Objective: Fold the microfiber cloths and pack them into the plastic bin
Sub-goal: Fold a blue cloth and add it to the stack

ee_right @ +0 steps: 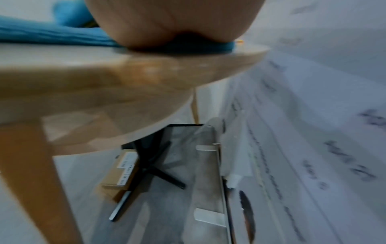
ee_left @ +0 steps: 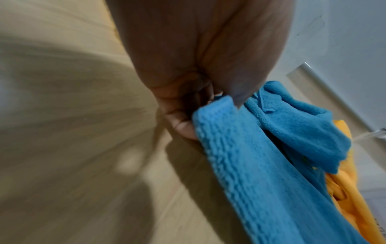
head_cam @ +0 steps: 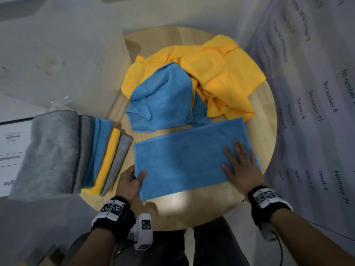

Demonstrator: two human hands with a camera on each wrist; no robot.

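Observation:
A blue microfiber cloth (head_cam: 184,160), folded into a long rectangle, lies flat at the near side of the round wooden table (head_cam: 265,116). My left hand (head_cam: 134,177) pinches its near-left edge between thumb and fingers; in the left wrist view the pinched blue cloth (ee_left: 250,165) hangs past the fingers (ee_left: 183,128). Flat on the cloth's right end lies my right hand (head_cam: 240,166), its fingers straight; the right wrist view shows only the palm on the blue cloth (ee_right: 52,36). Folded grey, blue and yellow cloths (head_cam: 76,150) stand packed on edge at the left. A clear plastic lid (head_cam: 57,54) lies at the upper left.
A crumpled blue cloth (head_cam: 163,96) and crumpled yellow cloths (head_cam: 221,73) are heaped at the table's far side. White paper printed with dates (head_cam: 317,102) hangs on the right. Under the table are a cardboard box (ee_right: 121,170) and a black stand (ee_right: 154,161).

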